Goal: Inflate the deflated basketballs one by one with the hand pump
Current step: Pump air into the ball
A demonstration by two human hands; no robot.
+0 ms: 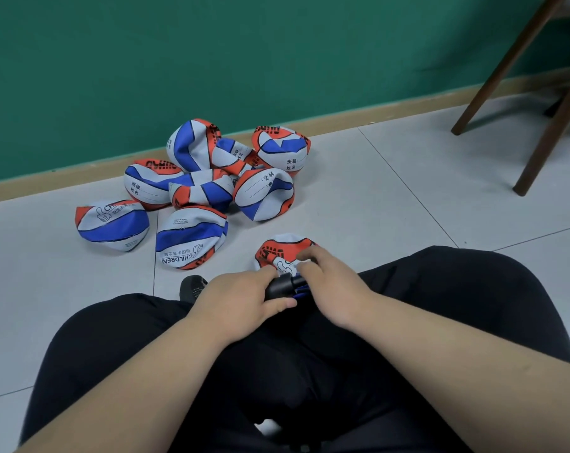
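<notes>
Bright and evenly lit from above, faint soft shadows on the floor; slightly soft overall, edges bent by wide-angle lens.

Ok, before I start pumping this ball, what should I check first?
1. Pump in hand: the left hand grips the black hand pump. Ok.
2. Ball within reach: one deflated basketball lies at the right hand, partly covered by it. Ok.
3. Needle in the valve: hidden under the fingers. Cannot tell.
4. Ball held steady: the right hand's hold is unclear. Cannot tell.
5. Room to work: the pile of deflated basketballs lies apart, by the green wall. Ok.
</notes>
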